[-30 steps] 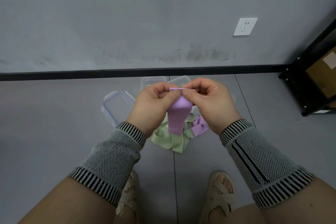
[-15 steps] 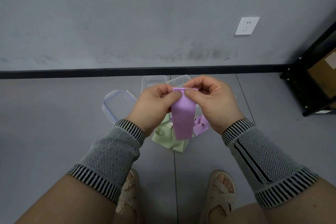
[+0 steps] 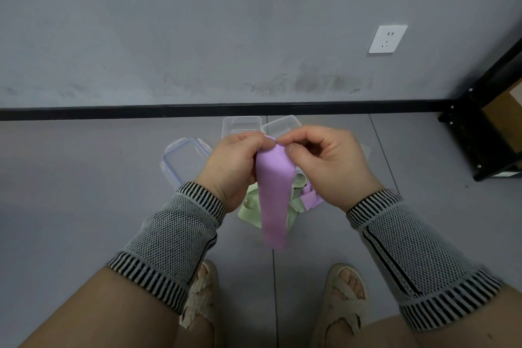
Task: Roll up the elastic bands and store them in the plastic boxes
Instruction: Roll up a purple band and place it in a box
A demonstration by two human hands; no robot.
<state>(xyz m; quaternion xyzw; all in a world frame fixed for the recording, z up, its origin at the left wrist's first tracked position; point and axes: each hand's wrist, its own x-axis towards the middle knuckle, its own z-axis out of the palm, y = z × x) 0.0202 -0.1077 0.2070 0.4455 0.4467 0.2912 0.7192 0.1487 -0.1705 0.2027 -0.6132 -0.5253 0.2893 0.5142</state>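
A purple elastic band (image 3: 273,200) hangs down between my hands, its top end pinched by both. My left hand (image 3: 234,167) grips the top edge from the left, and my right hand (image 3: 324,164) pinches it from the right with thumb and fingers. On the floor below lie green elastic bands (image 3: 250,207) and another purple band (image 3: 310,199), partly hidden by my hands. Clear plastic boxes (image 3: 241,124) stand beyond them, with a blue-edged lid (image 3: 183,161) to the left.
The grey wall with a black skirting (image 3: 141,112) runs just behind the boxes. A black metal shelf (image 3: 485,133) holding a cardboard box stands at the right. My sandalled feet (image 3: 343,299) are on the grey floor near the bottom.
The hanging part of the purple band has grown longer and now reaches lower. My hands have stayed at about the same height, still pinching its top.
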